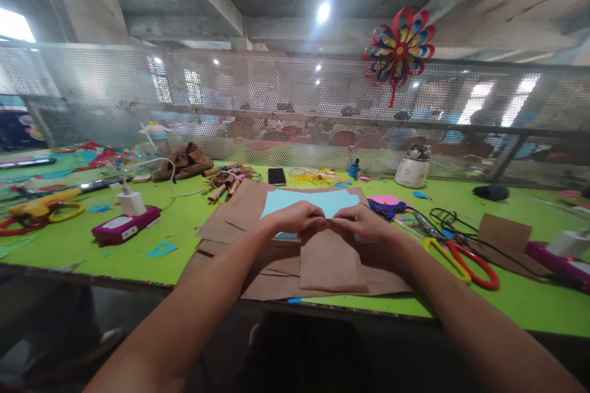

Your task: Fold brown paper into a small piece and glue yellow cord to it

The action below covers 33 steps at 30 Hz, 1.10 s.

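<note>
Both of my hands meet at the top edge of a piece of brown kraft paper (332, 264). My left hand (304, 216) pinches its upper left part, and my right hand (359, 221) pinches just beside it. The fingertips nearly touch, and the edge between them looks folded or rolled; they partly hide it. Beneath lie light blue paper sheets (286, 201) on a stack of larger brown paper sheets (239, 215).
On the right lie scissors (477, 265) with red and yellow handles, a blue glue gun (387, 209) and black cables. Leftward are a magenta power strip (126, 225), yellow-handled tool (39, 204) and rolled brown paper tubes (225, 187). A phone (277, 177) and white bottle (412, 169) stand farther back.
</note>
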### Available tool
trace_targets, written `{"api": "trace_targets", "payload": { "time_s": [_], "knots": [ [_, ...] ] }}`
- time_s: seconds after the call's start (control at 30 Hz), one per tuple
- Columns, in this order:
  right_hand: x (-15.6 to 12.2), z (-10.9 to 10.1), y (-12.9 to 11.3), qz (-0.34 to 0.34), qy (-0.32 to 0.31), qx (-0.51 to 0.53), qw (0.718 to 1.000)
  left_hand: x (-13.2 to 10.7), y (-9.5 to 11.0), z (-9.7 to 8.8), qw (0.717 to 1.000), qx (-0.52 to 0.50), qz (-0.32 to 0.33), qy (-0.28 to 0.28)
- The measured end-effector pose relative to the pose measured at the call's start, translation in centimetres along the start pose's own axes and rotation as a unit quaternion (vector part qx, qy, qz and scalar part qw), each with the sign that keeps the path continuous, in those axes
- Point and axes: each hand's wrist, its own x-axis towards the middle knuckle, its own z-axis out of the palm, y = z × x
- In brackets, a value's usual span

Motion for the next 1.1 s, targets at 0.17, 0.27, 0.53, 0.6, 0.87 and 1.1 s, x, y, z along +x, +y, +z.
{"api": "trace_targets", "payload": {
  "time_s": [0.17, 0.27, 0.53, 0.6, 0.87, 1.1],
  "knots": [
    [0.2, 0.2, 0.7, 0.016, 0.016, 0.007, 1.0, 0.1, -0.4, 0.2, 1.0, -0.022, -0.016, 0.01],
    [0.2, 0.1, 1.2, 0.04, 0.037, 0.046, 0.997, 0.1, -0.5, 0.1, 0.999, -0.032, -0.025, 0.012],
    [-0.2, -0.4, 0.7, 0.096, 0.047, 0.171, 0.979, -0.4, -0.6, -0.4, 0.996, -0.073, -0.029, 0.038],
    [-0.2, -0.4, 0.7, 0.101, 0.061, 0.189, 0.975, -0.5, -0.6, -0.6, 0.995, -0.088, -0.029, 0.033],
    [-0.1, -0.4, 2.3, 0.121, 0.06, 0.204, 0.97, -0.4, -0.7, -1.2, 0.992, -0.117, -0.039, 0.006],
    [-0.5, -1.2, 2.5, 0.122, 0.047, 0.212, 0.968, -0.4, -1.5, -1.1, 0.987, -0.144, -0.07, 0.026]
  ]
}}
